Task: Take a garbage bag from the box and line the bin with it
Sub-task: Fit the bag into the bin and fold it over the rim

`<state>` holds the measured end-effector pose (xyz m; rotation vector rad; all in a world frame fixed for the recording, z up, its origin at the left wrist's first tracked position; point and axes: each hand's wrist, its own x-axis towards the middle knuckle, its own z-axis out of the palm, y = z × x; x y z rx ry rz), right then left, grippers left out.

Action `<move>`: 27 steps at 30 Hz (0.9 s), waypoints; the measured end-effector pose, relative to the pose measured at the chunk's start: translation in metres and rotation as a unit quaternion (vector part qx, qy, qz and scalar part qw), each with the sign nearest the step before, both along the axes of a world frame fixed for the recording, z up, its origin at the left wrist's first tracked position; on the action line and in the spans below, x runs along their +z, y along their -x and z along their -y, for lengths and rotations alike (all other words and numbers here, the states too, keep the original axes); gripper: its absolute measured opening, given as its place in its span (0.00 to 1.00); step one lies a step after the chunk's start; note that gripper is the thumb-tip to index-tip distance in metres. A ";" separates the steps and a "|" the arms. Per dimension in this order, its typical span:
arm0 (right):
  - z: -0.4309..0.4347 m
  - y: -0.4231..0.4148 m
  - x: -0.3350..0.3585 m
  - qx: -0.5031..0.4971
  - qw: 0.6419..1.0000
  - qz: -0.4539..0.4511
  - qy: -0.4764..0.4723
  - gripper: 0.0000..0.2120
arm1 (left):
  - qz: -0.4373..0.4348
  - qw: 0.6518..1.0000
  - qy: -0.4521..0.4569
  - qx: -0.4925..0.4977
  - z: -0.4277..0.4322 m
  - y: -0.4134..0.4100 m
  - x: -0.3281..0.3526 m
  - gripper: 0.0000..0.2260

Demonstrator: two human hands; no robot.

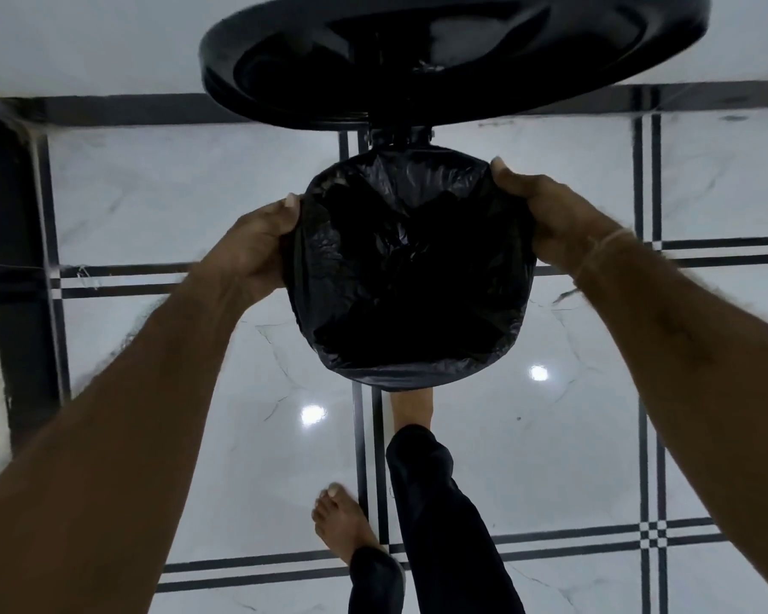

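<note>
A round pedal bin stands on the floor in the middle of the view, seen from above. Its black lid [453, 59] is swung up and open behind it. A black garbage bag [409, 268] sits inside the bin, its mouth folded over the rim all round. My left hand [258, 245] grips the bag-covered rim on the left side. My right hand [546, 210] grips the rim on the right side, thumb on top. The bin's body is hidden under the bag. No bag box is in view.
The floor [550, 436] is glossy white marble tile with black stripe borders. My right foot [411, 407] is at the bin's base, perhaps on the pedal. My left foot [344, 520] stands nearer me. A dark wall edge [14, 259] runs along the left.
</note>
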<state>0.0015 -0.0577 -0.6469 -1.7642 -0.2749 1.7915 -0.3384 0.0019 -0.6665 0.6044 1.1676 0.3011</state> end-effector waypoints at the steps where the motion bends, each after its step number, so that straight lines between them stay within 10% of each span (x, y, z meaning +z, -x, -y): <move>1: 0.000 -0.001 0.001 -0.001 1.000 0.002 0.001 0.23 | 0.002 1.000 -0.004 0.024 0.003 -0.001 -0.001 0.24; 16: 0.042 0.014 0.012 -0.056 0.998 0.037 0.004 0.30 | -0.121 0.974 0.093 0.166 0.037 -0.011 0.003 0.15; 21: 0.044 0.027 0.038 -0.141 0.973 0.182 -0.022 0.32 | -0.236 0.952 0.022 0.191 0.049 -0.021 0.030 0.16; 27: 0.011 0.019 0.102 -0.219 0.960 0.087 -0.150 0.36 | -0.156 0.963 -0.068 0.208 0.019 -0.025 0.092 0.28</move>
